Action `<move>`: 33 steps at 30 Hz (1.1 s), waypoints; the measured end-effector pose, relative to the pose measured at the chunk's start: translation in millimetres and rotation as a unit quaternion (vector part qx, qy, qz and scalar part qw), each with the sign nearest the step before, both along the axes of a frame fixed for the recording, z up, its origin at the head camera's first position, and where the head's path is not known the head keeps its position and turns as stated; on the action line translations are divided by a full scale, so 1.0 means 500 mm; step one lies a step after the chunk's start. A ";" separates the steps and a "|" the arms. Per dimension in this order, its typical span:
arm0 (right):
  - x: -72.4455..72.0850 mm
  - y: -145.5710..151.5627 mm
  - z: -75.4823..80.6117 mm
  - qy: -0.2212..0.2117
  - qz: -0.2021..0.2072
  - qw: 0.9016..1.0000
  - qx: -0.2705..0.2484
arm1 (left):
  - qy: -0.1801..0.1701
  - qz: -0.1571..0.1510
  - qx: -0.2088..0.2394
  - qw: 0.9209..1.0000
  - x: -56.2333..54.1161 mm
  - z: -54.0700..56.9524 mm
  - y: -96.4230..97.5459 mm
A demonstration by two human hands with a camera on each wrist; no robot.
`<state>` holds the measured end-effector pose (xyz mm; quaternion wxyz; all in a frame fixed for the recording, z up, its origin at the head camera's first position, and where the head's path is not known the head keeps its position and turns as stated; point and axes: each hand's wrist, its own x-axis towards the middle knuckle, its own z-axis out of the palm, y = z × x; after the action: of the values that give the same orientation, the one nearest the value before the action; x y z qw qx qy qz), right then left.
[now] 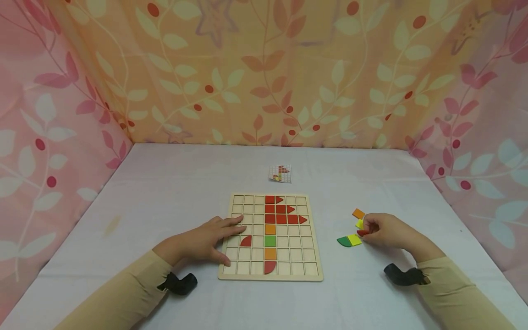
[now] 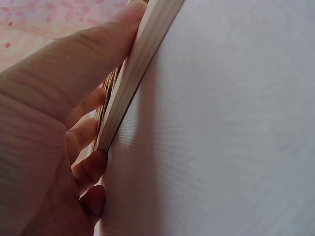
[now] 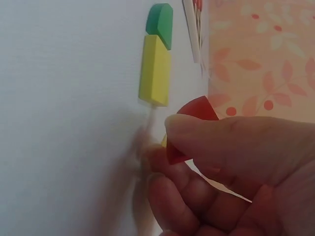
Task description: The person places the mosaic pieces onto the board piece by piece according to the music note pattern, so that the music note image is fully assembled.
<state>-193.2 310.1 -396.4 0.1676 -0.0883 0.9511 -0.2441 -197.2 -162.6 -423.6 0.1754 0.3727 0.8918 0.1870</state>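
1. The right hand holds a red piece with one curved side, pinched narrowly between thumb and fingers; whether the piece touches the white cloth cannot be told
2. Just left of that pinch and slightly nearer the person, a yellow square lies against a green quarter-round, the yellow one closer to the fingers
3. Just beyond the pinch lies another yellow piece, partly hidden by the hand, with an orange piece past it
4. The left hand, well left of the pinch, rests on the left edge of a wooden grid board, fingers extended and thumb spread wide
5. Just right of the left fingers, a red quarter-round sits in a cell; farther right, one column holds two orange squares with a green square between them
6. Beyond that column, three rows of red squares end in red triangles
7. A small printed card lies beyond the board, ahead and left of the pinch
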 end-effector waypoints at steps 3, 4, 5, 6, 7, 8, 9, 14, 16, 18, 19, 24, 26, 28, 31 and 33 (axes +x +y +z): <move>-0.004 -0.002 0.004 -0.003 -0.011 1.000 -0.001 | 0.003 -0.001 0.000 1.000 0.000 -0.001 0.000; -0.005 -0.003 0.005 -0.005 -0.013 1.000 -0.005 | 0.004 -0.001 -0.001 1.000 0.000 -0.001 0.000; -0.006 -0.004 0.006 -0.004 -0.016 1.000 -0.008 | 0.004 -0.001 -0.002 1.000 -0.001 -0.002 -0.001; -0.008 -0.006 0.007 -0.005 -0.017 1.000 -0.011 | 0.005 -0.001 -0.003 1.000 -0.001 -0.002 -0.001; -0.009 -0.008 0.008 -0.005 -0.018 1.000 -0.016 | 0.004 -0.001 -0.003 1.000 -0.001 -0.002 -0.001; -0.010 -0.010 0.009 -0.006 -0.020 1.000 -0.020 | 0.004 -0.001 -0.002 1.000 -0.001 -0.002 -0.001; -0.011 -0.012 0.010 -0.007 -0.020 0.999 -0.025 | 0.003 -0.001 -0.002 1.000 -0.001 -0.002 -0.001; -0.013 -0.026 0.012 0.005 -0.021 0.999 -0.041 | 0.004 -0.001 -0.001 1.000 -0.001 -0.002 0.000; -0.015 -0.032 0.013 0.019 -0.013 0.999 -0.048 | 0.004 -0.001 -0.001 1.000 0.000 0.000 0.000; -0.017 -0.038 0.013 0.027 -0.010 0.998 -0.057 | 0.003 0.000 -0.001 1.000 0.001 0.001 0.001; -0.018 -0.041 0.012 0.027 -0.010 0.998 -0.064 | 0.002 0.000 0.000 1.000 0.001 0.002 0.001; -0.025 -0.063 0.007 0.007 -0.043 0.996 -0.079 | 0.001 0.002 -0.003 1.000 0.001 0.002 0.000; -0.028 -0.070 0.003 -0.002 -0.053 0.995 -0.083 | 0.002 0.002 -0.004 1.000 0.001 0.000 0.000; -0.030 -0.075 -0.001 -0.011 -0.058 0.995 -0.086 | 0.003 0.001 -0.004 1.000 0.000 0.000 -0.001; -0.031 -0.079 -0.004 -0.021 -0.059 0.993 -0.100 | 0.004 -0.001 -0.005 1.000 0.001 -0.001 -0.001; -0.032 -0.081 -0.005 -0.025 -0.051 0.992 -0.116 | 0.002 0.000 -0.005 1.000 0.001 0.000 -0.001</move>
<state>-208.9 269.7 -398.9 0.1675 -0.0527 0.9150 -0.3631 -196.7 -163.2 -423.5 0.1759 0.3719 0.8932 0.1816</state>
